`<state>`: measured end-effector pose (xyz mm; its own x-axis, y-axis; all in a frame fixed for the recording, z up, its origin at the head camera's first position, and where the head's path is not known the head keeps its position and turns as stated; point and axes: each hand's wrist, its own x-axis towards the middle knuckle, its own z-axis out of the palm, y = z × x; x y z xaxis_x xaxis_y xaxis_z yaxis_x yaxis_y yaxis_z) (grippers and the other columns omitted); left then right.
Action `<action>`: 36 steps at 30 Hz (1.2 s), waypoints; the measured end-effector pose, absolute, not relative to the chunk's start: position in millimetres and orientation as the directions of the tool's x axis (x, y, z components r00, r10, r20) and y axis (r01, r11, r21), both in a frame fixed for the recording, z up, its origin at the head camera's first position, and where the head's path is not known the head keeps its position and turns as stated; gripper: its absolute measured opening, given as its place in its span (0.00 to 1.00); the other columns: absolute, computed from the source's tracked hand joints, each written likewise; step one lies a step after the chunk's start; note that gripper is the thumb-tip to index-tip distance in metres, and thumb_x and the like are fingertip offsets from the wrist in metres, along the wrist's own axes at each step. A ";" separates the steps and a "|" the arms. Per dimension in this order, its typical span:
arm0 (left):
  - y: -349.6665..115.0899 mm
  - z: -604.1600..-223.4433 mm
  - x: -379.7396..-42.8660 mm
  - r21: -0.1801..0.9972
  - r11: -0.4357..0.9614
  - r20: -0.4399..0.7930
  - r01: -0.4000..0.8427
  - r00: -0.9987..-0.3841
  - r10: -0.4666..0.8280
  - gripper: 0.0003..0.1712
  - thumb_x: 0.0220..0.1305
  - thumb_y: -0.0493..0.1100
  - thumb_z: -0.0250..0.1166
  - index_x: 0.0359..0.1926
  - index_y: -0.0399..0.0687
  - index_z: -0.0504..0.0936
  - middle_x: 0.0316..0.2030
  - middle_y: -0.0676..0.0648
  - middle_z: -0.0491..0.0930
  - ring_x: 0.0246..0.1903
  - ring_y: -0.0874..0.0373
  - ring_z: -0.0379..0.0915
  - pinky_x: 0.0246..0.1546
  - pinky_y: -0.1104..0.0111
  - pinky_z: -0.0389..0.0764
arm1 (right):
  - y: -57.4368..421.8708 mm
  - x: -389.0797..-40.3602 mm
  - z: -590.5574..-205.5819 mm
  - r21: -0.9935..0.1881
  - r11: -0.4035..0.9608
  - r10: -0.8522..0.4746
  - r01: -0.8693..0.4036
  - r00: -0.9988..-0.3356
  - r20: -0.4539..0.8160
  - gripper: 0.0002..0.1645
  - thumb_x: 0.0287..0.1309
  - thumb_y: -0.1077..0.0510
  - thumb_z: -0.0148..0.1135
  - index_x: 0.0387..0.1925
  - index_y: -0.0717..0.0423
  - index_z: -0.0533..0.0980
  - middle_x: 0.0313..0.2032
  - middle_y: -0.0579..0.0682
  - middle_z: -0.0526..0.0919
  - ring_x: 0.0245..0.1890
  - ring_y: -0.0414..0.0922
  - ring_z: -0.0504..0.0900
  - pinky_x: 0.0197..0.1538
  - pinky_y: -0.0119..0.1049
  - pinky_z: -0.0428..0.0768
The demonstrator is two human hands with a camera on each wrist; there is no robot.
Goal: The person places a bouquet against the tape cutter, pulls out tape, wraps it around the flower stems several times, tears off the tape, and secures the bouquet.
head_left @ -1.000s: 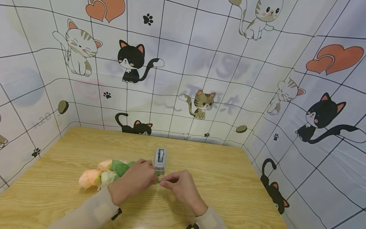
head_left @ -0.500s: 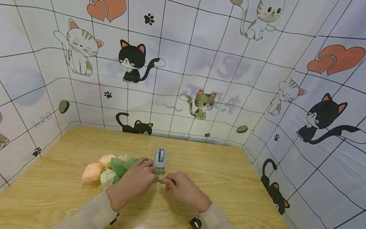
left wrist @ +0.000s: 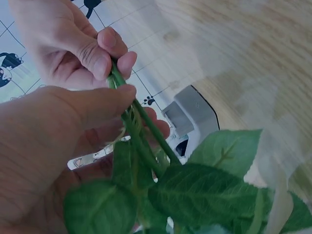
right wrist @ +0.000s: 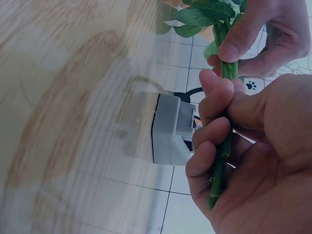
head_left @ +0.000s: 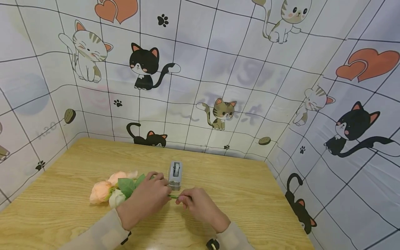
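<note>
White gridded cloth printed with cats, hearts and paw prints is surrounding a pale wood-grained worktop. Above it, the left hand is pinching a bundle of green stems between thumb and fingers, just beyond the foliage. At about three o'clock from it, the right hand is curling its fingers round the lower end of that bundle, and a short green length is showing between the two hands. In the right wrist view, the stem ends are lying against the right hand's palm, pointing towards seven o'clock; they are uneven, thick and slightly knobbly. The stems are running close together in the grip and parting near the leaves, which are looking broad, pointed and veined, mostly dark green.

From the left hand, leaves are spreading towards ten o'clock, with a white blossom and fuller, ruffled peach blossoms sitting farther out at nine. Whether the blossoms are touching the wood is hard to tell. At two o'clock from the left hand, just beside its fingers, a grey tape dispenser is standing. Beige sleeves are covering both forearms.
</note>
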<state>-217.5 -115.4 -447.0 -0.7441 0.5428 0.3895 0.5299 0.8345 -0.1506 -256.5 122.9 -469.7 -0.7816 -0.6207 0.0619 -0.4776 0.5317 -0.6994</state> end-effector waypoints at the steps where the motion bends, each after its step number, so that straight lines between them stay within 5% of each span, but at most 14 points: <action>1: -116.1 -445.8 -217.6 -0.128 0.839 0.381 0.528 -0.755 0.534 0.12 0.66 0.55 0.88 0.33 0.61 0.93 0.35 0.57 0.90 0.46 0.54 0.82 0.67 0.47 0.85 | 123.2 -256.5 -469.9 -0.698 0.533 -0.620 -0.478 -0.782 0.063 0.17 0.89 0.63 0.61 0.45 0.58 0.93 0.32 0.57 0.91 0.24 0.30 0.72 0.31 0.25 0.70; 10: -116.9 -432.6 -218.6 -0.053 0.854 0.383 0.517 -0.780 0.495 0.12 0.72 0.58 0.84 0.37 0.59 0.95 0.38 0.54 0.89 0.50 0.51 0.83 0.65 0.44 0.85 | 124.4 -252.7 -468.6 -0.686 0.555 -0.599 -0.470 -0.798 0.062 0.13 0.86 0.64 0.64 0.49 0.56 0.94 0.35 0.53 0.94 0.28 0.30 0.79 0.34 0.25 0.77; 18: -112.1 -428.3 -222.7 -0.126 0.828 0.434 0.547 -0.720 0.542 0.09 0.71 0.49 0.85 0.35 0.56 0.94 0.44 0.54 0.94 0.59 0.53 0.88 0.72 0.45 0.85 | 123.6 -252.2 -468.3 -0.622 0.577 -0.594 -0.529 -0.795 0.124 0.12 0.84 0.58 0.68 0.48 0.57 0.95 0.32 0.51 0.93 0.25 0.27 0.74 0.36 0.24 0.79; 23: -110.6 -425.4 -227.9 -0.164 0.797 0.395 0.582 -0.702 0.593 0.08 0.73 0.42 0.81 0.33 0.52 0.94 0.43 0.52 0.96 0.68 0.49 0.89 0.78 0.44 0.82 | 122.8 -252.7 -467.7 -0.588 0.589 -0.584 -0.554 -0.795 0.163 0.11 0.81 0.58 0.71 0.50 0.56 0.96 0.32 0.45 0.93 0.31 0.28 0.81 0.39 0.25 0.82; 28: -112.4 -422.5 -232.2 -0.045 0.774 0.355 0.632 -0.714 0.604 0.13 0.72 0.40 0.80 0.28 0.54 0.92 0.34 0.54 0.93 0.44 0.56 0.92 0.73 0.44 0.86 | 121.9 -253.5 -468.5 -0.571 0.598 -0.573 -0.562 -0.798 0.185 0.11 0.79 0.59 0.73 0.51 0.57 0.96 0.32 0.45 0.93 0.33 0.27 0.84 0.41 0.24 0.85; 31: -114.3 -422.0 -234.7 0.035 0.755 0.322 0.654 -0.723 0.611 0.16 0.70 0.39 0.80 0.24 0.55 0.89 0.23 0.59 0.87 0.27 0.64 0.80 0.65 0.42 0.90 | 121.7 -253.2 -469.8 -0.569 0.596 -0.566 -0.567 -0.799 0.203 0.12 0.78 0.59 0.73 0.52 0.59 0.96 0.34 0.46 0.94 0.34 0.31 0.88 0.42 0.24 0.86; 36: -115.6 -425.2 -237.4 0.087 0.753 0.277 0.653 -0.742 0.611 0.18 0.66 0.42 0.87 0.23 0.55 0.88 0.18 0.61 0.81 0.21 0.67 0.72 0.55 0.46 0.92 | 121.3 -252.2 -472.6 -0.551 0.601 -0.547 -0.579 -0.800 0.245 0.12 0.76 0.59 0.75 0.53 0.60 0.96 0.35 0.46 0.95 0.37 0.34 0.90 0.43 0.25 0.88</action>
